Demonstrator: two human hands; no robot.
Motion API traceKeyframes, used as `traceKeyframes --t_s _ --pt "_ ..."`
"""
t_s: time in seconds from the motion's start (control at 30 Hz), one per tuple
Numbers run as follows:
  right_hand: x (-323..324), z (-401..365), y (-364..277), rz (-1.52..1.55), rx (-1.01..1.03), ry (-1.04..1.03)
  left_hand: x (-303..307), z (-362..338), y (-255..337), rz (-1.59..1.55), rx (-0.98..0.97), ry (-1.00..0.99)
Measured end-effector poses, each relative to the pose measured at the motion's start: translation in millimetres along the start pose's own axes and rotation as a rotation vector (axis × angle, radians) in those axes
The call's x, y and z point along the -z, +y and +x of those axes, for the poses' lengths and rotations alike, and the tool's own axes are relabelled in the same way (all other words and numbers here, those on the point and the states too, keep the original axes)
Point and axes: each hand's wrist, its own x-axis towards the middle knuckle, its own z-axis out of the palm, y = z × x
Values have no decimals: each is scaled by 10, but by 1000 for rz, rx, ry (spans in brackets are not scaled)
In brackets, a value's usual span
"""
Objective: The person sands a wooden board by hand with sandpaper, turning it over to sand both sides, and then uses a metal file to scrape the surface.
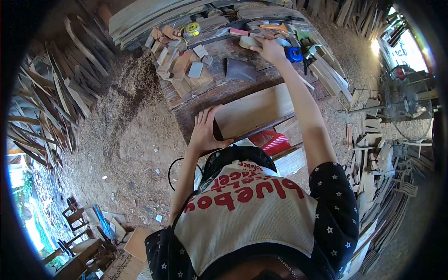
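Note:
My left hand grips the near end of a pale wooden plank that lies across the dark workbench, thumb hooked round its edge. With my arm stretched out, my right hand reaches the far side of the bench and closes its fingers on a small pale wooden block. Just right of that hand lies a blue tool. Between my two hands a dark grey sheet lies flat on the bench.
Several wood offcuts and a yellow tape measure litter the bench's left part. A red crate sits under the bench. Stacked boards ring the sawdust floor; a standing fan is at the right.

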Motion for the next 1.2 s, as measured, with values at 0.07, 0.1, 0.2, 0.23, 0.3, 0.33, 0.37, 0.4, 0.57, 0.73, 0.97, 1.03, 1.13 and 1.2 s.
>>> traceKeyframes --t_s 0.07,0.1,0.2,0.23,0.3,0.33,0.37,0.4,0.57,0.73,0.97,1.03,1.13,1.2 --pt "-164 -4 -75 -38 21 -16 37 -121 26 -1 -13 17" --pt "-145 213 130 -70 27 0 -82 130 -12 -19 -29 45" --pt "-350 90 82 60 236 318 14 72 16 0 -12 48" --pt "-174 -215 -119 199 330 345 22 79 30 -18 -2 44" --pt "-210 -499 -304 296 286 111 30 73 32 -35 6 38" --pt "-275 -630 -383 225 290 87 23 83 25 -29 -13 47" --pt "-341 -742 -461 155 291 64 13 83 19 -24 -33 54" --pt "-441 -781 -496 31 281 125 -1 74 10 -24 -35 48" --pt "-544 -702 -449 -47 262 265 -58 49 -49 -11 -62 76" --pt "-156 -962 -543 514 107 270 -33 19 1 0 -85 108" --pt "89 -1851 -673 1843 -182 -151 61 301 241 -654 41 329" --pt "81 -2077 -780 1865 -74 -261 88 331 444 -610 86 284" --pt "-4 -2345 -875 1802 -172 -215 -67 333 502 -574 135 221" --pt "-54 -2440 -826 1754 -259 -201 -169 314 510 -589 117 275"
